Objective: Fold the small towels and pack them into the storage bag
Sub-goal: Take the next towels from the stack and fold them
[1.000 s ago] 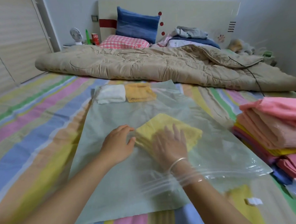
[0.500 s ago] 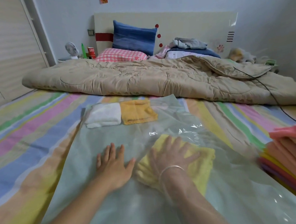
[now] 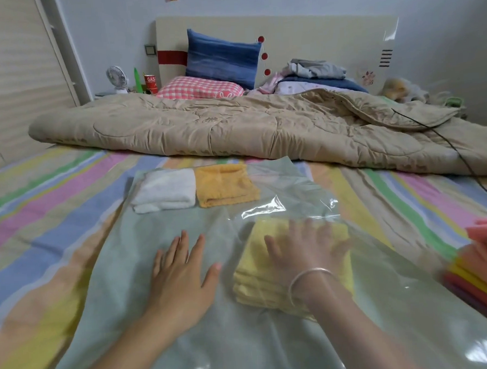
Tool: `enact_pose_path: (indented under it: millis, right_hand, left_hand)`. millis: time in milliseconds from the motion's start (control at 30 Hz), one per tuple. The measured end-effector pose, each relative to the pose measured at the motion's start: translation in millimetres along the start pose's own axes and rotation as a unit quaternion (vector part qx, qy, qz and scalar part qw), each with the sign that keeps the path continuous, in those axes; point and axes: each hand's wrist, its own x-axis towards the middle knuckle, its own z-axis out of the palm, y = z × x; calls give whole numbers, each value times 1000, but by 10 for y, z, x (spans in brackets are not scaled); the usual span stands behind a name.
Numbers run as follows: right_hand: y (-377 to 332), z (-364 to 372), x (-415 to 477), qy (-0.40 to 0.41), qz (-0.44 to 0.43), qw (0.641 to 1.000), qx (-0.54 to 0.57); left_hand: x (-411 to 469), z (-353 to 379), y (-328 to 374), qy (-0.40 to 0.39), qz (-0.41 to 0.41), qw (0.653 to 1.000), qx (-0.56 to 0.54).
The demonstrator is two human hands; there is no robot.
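A clear storage bag (image 3: 165, 338) lies flat on the striped bed. At its far end sit a folded white towel (image 3: 164, 194) and a folded orange towel (image 3: 225, 185), side by side inside it. My right hand (image 3: 305, 251) is inside the bag, fingers spread flat on a folded yellow towel (image 3: 253, 279). My left hand (image 3: 182, 275) lies flat on top of the plastic, just left of the yellow towel, fingers straight.
A stack of folded pink, orange and yellow towels (image 3: 483, 267) sits at the right edge. A beige quilt (image 3: 233, 128) stretches across the bed beyond the bag, with pillows (image 3: 221, 58) behind it. A black cable (image 3: 458, 156) runs over the quilt's right side.
My right hand has slid the yellow towel deeper into the bag. My left hand went from curled beside the towel to flat on the plastic. The view has tilted up.
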Motion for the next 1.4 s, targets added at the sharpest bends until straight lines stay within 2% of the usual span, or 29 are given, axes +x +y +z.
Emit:
enact_pose_path:
  millis: [100,200,333,467,600,767,833,867,967,1067,1167,1267,1333,1400]
  right_hand:
    - [45,21,-220,-44,49,997,28]
    - [18,125,-246,-51,36,997,36]
    - [-3,87,-207,-36,-91,995,25]
    - [-32,75,-180,-32,-245,968,35]
    - [-63,139,113,-11,-293,956,-5]
    - [-78,158,494,29,-283,954,-98]
    - [-32,89,650,5,-255,958,-130]
    - [17,65,725,-10,-224,966,-128]
    - [249,147,842,19,-162,982,-95]
    - [211,308,999,-43,-121,989,-70]
    - [21,216,997,-22,-41,998,-32]
    - [-199,178,681,45,-81,996,-10]
    - [-430,156,430,26,-109,994,16]
    - [-596,200,378,-30,-122,992,-23]
  left_hand:
    - [51,-13,96,7,30,999,10]
    - [137,27,130,-15,20,999,24]
    - [195,75,95,-50,4,999,7]
    - [180,144,67,-45,12,999,-16]
    - [168,205,47,-25,9,1000,-11]
    - [114,299,-8,2,15,1000,2]
    - [89,312,-47,-1,18,1000,4]
    - [84,323,-66,-2,20,1000,8]
    - [78,321,-82,-7,22,1000,9]
    - [95,300,-66,-12,19,1000,-10]
    - [127,228,-57,36,20,995,-94]
    - [269,110,-45,139,66,978,-140]
    - [469,25,-8,172,94,972,-129]
    - [711,-23,42,154,99,977,-112]
